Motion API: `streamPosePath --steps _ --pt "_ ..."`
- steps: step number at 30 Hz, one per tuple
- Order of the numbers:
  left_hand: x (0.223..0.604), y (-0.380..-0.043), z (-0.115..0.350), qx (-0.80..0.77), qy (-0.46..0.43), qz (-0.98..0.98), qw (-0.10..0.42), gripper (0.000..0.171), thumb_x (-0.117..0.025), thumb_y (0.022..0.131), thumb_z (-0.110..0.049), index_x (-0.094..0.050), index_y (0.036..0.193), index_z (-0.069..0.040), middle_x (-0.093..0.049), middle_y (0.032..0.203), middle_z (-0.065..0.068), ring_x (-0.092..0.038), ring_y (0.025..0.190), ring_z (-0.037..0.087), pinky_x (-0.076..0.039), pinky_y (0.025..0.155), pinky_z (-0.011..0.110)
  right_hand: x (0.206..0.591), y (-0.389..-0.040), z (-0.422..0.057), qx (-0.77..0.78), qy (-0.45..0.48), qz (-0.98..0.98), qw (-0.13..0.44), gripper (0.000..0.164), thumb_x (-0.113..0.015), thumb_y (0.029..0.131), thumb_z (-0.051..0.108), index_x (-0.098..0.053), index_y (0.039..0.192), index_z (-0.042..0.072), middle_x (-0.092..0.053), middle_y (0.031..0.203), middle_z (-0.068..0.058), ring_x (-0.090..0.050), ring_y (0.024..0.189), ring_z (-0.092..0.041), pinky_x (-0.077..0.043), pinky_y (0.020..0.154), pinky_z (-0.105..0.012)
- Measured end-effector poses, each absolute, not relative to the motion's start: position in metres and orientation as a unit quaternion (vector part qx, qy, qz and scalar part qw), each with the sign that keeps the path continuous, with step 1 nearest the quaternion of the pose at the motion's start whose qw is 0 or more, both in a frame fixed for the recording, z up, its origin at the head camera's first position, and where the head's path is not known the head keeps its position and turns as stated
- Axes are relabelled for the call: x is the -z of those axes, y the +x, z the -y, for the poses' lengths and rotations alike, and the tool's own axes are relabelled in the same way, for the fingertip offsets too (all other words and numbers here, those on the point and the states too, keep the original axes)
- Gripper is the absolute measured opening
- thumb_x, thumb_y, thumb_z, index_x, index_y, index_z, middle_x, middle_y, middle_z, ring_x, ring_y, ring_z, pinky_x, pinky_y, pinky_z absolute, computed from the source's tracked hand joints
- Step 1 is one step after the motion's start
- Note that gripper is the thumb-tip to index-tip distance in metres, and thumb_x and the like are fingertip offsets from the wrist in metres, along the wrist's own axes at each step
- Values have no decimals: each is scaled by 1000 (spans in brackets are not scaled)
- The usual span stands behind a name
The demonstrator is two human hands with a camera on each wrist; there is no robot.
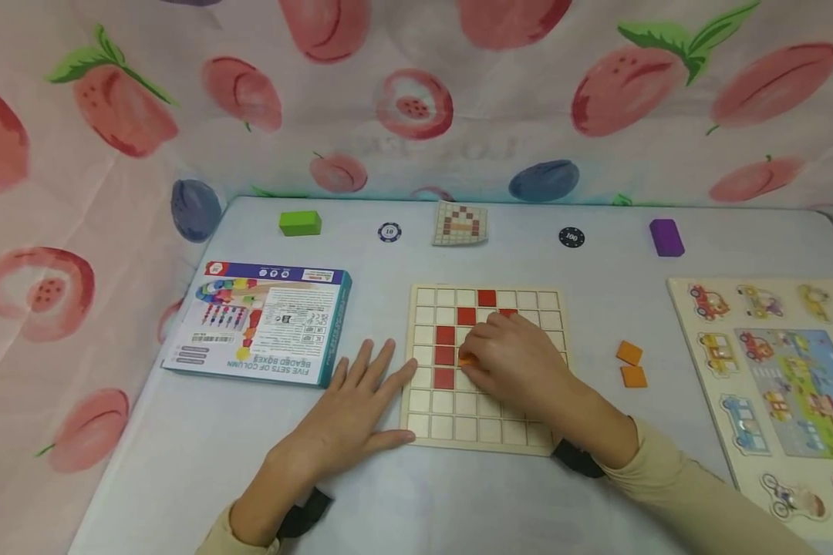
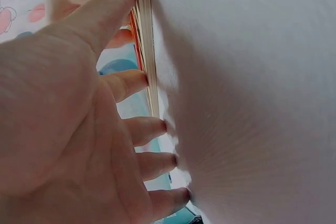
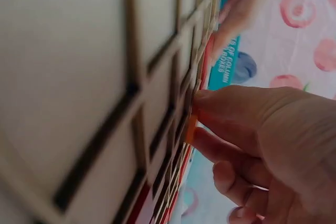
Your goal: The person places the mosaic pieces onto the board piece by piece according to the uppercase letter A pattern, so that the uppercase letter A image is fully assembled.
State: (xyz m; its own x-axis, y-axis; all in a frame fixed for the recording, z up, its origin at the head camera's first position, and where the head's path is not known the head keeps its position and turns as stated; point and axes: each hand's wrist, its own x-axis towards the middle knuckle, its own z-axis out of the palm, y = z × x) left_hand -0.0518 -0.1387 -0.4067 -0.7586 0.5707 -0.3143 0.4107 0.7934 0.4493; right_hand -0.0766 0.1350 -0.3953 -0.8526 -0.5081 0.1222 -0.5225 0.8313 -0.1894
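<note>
A wooden grid board [image 1: 458,425] with pale square cells lies in the middle of the table. Several red tiles [image 1: 445,335] fill cells in its upper and left part, some perhaps hidden under the right hand. My right hand [image 1: 517,362] is over the board, pinching an orange tile [image 3: 192,127] between thumb and finger, right at a cell beside the red column. Fingers spread, my left hand [image 1: 347,416] lies flat on the table, its thumb and index fingertips at the board's left edge. Two loose orange tiles [image 1: 629,353] rest right of the board.
A bead-set box [image 1: 298,335] lies at left, close to the left fingertips. Along the back are a green block [image 1: 300,223], two poker chips [image 1: 389,232], a patterned card [image 1: 460,225] and a purple block [image 1: 667,237]. A vehicle puzzle board [image 1: 722,370] stands at right.
</note>
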Motion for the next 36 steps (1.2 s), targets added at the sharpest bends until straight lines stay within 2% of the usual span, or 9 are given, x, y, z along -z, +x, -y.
streamPosePath --steps 10,15,18,22,25,28,32,36 --pt "404 -54 138 -169 268 -923 220 86 -69 100 -56 -31 170 -25 -9 182 12 0 169 43 -11 132 72 399 -75 -148 -140 269 953 25 18 -84 93 25 -85 111 22 -77 107 5 -65 101 -17 -60 82 -34" --pt "406 -53 139 -171 264 -924 219 86 -69 99 -56 -31 170 -25 -9 182 12 0 169 44 -12 132 72 398 -77 -144 -134 282 950 9 19 -82 95 26 -85 113 22 -78 109 5 -66 102 -17 -60 86 -33" --pt "407 -52 139 -177 264 -922 220 86 -69 99 -56 -32 170 -25 -10 182 12 -1 169 45 -12 132 73 397 -74 -151 -125 277 953 1 15 -81 95 25 -85 109 22 -79 108 4 -65 103 -18 -60 88 -36" --pt "407 -50 138 -180 266 -922 217 86 -70 99 -55 -32 169 -24 -10 182 13 -2 168 45 -12 132 73 395 -68 -179 -131 240 962 -2 13 -80 95 25 -85 107 22 -78 110 2 -66 106 -21 -60 92 -43" --pt "407 -49 137 -176 265 -923 216 87 -70 99 -56 -31 170 -24 -10 182 13 0 169 44 -11 132 73 392 -63 -214 -128 184 974 -2 17 -81 94 26 -83 110 20 -78 115 -4 -68 110 -27 -60 95 -50" --pt "407 -50 137 -169 265 -925 214 88 -70 98 -57 -30 170 -24 -9 182 13 1 169 44 -11 132 72 391 -58 -251 -108 117 987 -6 25 -82 92 28 -81 114 16 -77 116 -10 -68 105 -30 -59 87 -52" --pt "408 -50 137 -165 265 -925 216 89 -69 98 -58 -30 170 -24 -7 182 13 2 169 44 -11 132 72 394 -53 -289 -78 57 994 -43 38 -84 89 35 -79 118 11 -77 113 -14 -67 100 -33 -59 80 -54" --pt "410 -50 138 -170 265 -923 221 89 -69 99 -58 -29 170 -24 -7 182 13 3 169 43 -10 132 72 395 -50 -309 -73 40 994 -77 42 -83 89 37 -79 120 9 -78 111 -13 -69 107 -38 -58 82 -59"
